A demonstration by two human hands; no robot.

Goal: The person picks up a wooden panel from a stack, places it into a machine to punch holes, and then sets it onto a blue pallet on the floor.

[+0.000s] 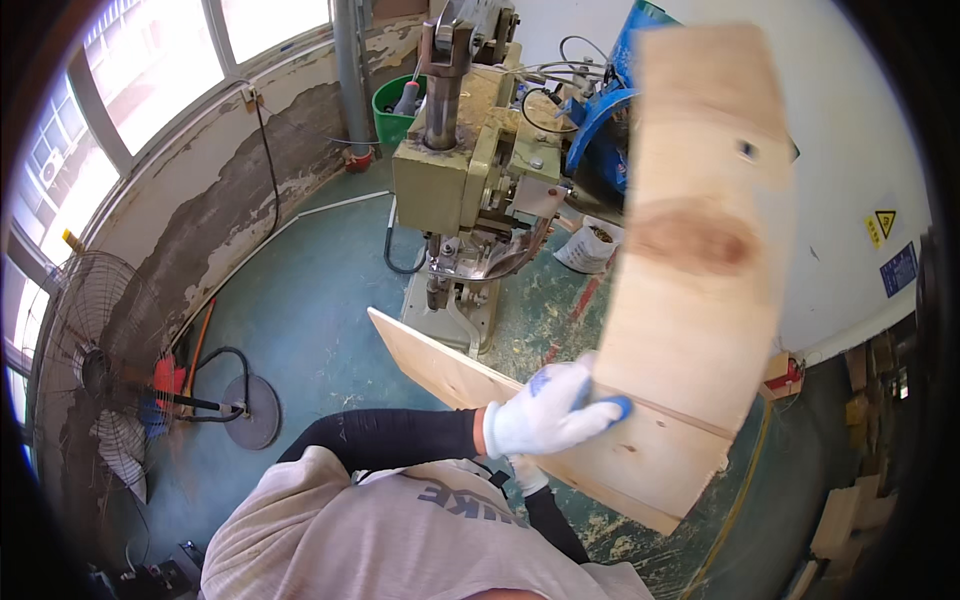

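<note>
My left hand (pixel 548 410), in a white glove with blue fingertips, grips the lower edge of a tall plywood panel (pixel 700 230) that stands upright and blurred. This panel meets a flat plywood board (pixel 440 368) lying beneath it; the two form a corner. My right hand (pixel 526 474), also gloved, shows only partly at the near edge of the flat board, and its fingers are hidden under the wood. Both arms wear black sleeves. The boards sit just in front of a pale green pedestal machine (pixel 468 175) with a vertical steel shaft.
A floor fan (pixel 105 385) stands at the left by the windows. A green bucket (pixel 398 108) sits behind the machine, blue equipment (pixel 610 110) to its right. A white bag (pixel 588 245) lies on the green floor. Wood offcuts (pixel 850 510) pile at the right wall.
</note>
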